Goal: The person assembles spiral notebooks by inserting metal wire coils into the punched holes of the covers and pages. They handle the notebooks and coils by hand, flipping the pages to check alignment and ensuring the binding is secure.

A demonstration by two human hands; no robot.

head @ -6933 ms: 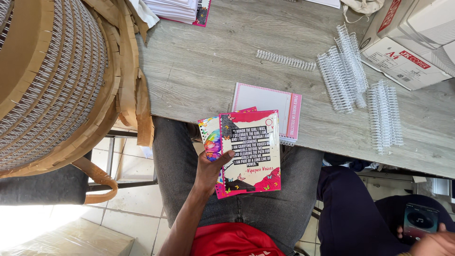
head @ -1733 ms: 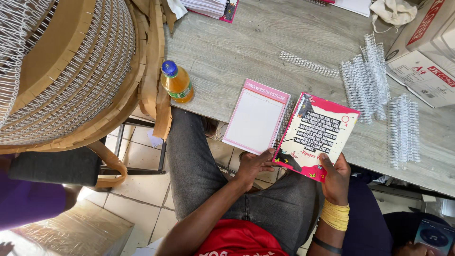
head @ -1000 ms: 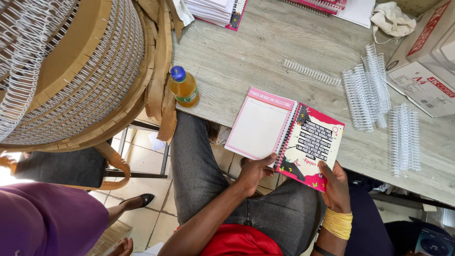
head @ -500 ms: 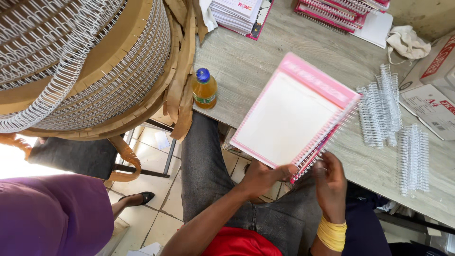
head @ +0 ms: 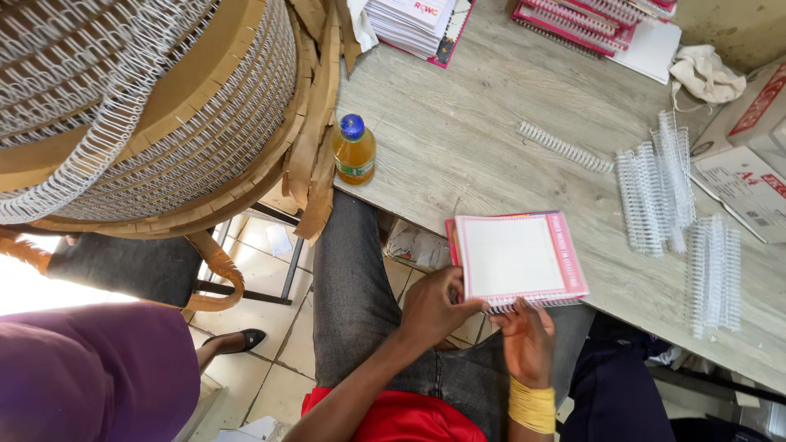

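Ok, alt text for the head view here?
Both hands, left hand and right hand, hold a pink-bordered spiral notebook at the edge of a grey wooden table, near loose white binding coils and an orange drink bottle.

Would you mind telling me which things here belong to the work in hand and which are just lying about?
In hand:
- pink notebook, held at its wire-bound edge by left hand and right hand
- loose wire coils

Lying about:
- orange drink bottle
- big wire spool
- cardboard box
- crumpled cloth
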